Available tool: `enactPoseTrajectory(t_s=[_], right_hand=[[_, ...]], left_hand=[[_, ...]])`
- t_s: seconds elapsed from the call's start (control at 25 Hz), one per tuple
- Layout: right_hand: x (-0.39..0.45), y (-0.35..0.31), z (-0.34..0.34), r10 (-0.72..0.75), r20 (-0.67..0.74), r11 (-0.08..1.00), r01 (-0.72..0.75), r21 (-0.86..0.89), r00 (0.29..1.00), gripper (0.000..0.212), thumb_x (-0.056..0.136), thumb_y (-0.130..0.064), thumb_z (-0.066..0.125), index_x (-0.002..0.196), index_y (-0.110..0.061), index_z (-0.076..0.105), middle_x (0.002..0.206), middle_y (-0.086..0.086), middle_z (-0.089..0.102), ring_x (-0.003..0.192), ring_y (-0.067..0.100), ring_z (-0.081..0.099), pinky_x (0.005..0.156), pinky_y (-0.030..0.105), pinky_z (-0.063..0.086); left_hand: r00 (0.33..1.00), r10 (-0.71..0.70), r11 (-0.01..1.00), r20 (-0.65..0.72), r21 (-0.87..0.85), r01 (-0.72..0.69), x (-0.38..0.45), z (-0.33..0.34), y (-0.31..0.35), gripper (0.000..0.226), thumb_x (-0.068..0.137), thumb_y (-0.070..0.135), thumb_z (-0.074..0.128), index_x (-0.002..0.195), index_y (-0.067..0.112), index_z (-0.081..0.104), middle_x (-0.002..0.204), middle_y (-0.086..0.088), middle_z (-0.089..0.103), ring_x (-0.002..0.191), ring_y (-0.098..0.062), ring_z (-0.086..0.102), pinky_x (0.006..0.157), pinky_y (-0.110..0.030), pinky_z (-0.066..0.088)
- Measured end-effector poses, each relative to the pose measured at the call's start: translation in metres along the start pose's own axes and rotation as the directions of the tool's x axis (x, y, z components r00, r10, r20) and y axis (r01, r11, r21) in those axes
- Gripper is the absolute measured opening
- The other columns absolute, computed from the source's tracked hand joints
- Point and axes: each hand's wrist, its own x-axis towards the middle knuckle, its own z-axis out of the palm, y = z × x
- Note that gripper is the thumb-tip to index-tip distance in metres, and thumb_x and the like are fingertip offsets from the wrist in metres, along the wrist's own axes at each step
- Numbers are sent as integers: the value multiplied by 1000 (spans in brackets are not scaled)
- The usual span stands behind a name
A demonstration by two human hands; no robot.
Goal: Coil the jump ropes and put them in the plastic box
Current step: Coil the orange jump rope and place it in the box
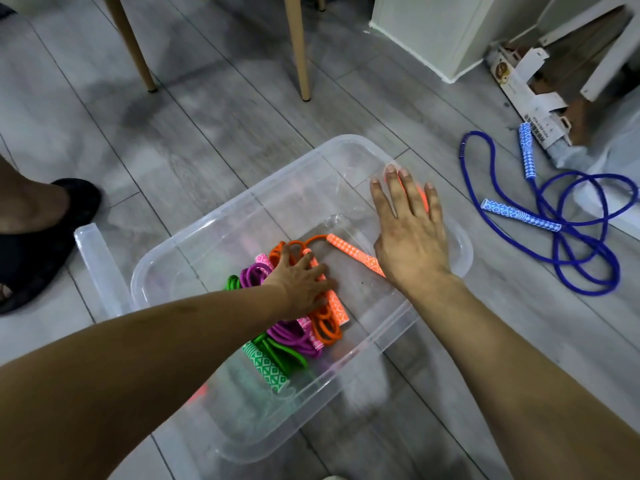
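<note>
Carton [530,98] print unreadable; hands [304,282] over plastic box [242,441].

A clear, glossy plastic box [194,403] is seen on matt grey wood-grain floor planks [207,140], with smooth cord and patterned matt grips noted on the blue jump rope [568,237], beside torn cardboard [530,95].

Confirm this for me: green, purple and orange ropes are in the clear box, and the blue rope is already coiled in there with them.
One part is wrong. The blue rope is not in the plastic box; it lies uncoiled on the floor to the box's right, as the head view shows. The green rope, purple rope and orange rope are in the box.
</note>
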Motion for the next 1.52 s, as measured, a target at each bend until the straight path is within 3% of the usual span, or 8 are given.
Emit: enactPoseTrajectory(t_s=[0.12, 0.24, 0.36, 0.48, 0.76, 1.16, 1.32, 1.52], right_hand=[[-2, -1, -1, 0, -2, 1000, 0, -2, 1000, 82, 81, -8, 56, 157, -13, 25, 167, 11, 13, 155, 27, 7, 124, 53, 8], [0, -1, -2, 8, 4, 1000, -8, -18, 1000, 80, 83, -11, 55, 157, -14, 25, 167, 10, 10, 155, 27, 5, 124, 52, 6], [0, 2, -1, 6, 21, 1000, -6, -24, 1000, 76, 87, -17, 54, 157, -16, 25, 168, 10, 7, 155, 25, 1, 124, 51, 3], [-1, 2, -1, 16, 26, 999, -16, -35, 1000, 77, 88, -23, 55, 158, -17, 23, 168, 9, 4, 155, 25, -2, 124, 51, 2], [-2, -1, 0, 3, 26, 999, -3, -36, 1000, 73, 89, -21, 53, 157, -16, 25, 168, 11, 5, 155, 27, -1, 123, 53, 5], [-9, -3, -19, 117, -127, 979, -93, 179, 985, 72, 84, -22, 60, 152, -14, 36, 158, 10, 37, 147, 27, 31, 122, 47, 21], [-30, 19, -36, 238, -215, 954, -187, 235, 947, 66, 86, -24, 60, 149, -13, 42, 152, 11, 46, 140, 27, 43, 119, 46, 29], [-63, 51, -56, 334, -224, 933, -288, 214, 915, 61, 88, -28, 57, 146, -14, 46, 147, 9, 51, 135, 26, 48, 114, 46, 36]], left_hand=[[999, -9, 998, 45, 67, 6, -17, 0, 3, 55, 101, 54, 23, 151, 32, 28, 157, -6, 27, 143, -41, 24, 108, -72, 12], [985, -75, 997, -155, 22, 79, -8, -20, 16, 49, 95, 49, 39, 135, 19, 44, 138, -12, 44, 120, -38, 49, 102, -59, 31], [950, -148, 989, -276, -70, 134, 28, -37, 33, 56, 92, 34, 50, 141, 14, 32, 148, -13, 35, 130, -37, 39, 98, -51, 37], [982, -165, 977, -90, -153, 150, 51, -36, 36, 72, 95, 31, 48, 155, 16, 11, 164, -4, 9, 148, -35, 11, 107, -59, 28], [998, -19, 999, -60, -45, 16, -3, 3, 23, 56, 102, 48, 25, 153, 25, 23, 162, -6, 19, 149, -33, 15, 114, -60, 15], [981, -181, 974, -67, -147, 170, 0, -19, 35, 55, 99, 42, 31, 150, 20, 29, 159, -7, 25, 145, -37, 23, 113, -56, 22], [887, -289, 915, -360, -377, 145, -10, -71, 34, 51, 89, 40, 36, 133, 20, 53, 144, -5, 50, 129, -32, 47, 102, -48, 39], [689, -276, 917, -671, -398, -20, -29, -142, 56, 41, 92, 36, 43, 127, 20, 57, 136, -3, 55, 123, -27, 52, 100, -46, 42]])
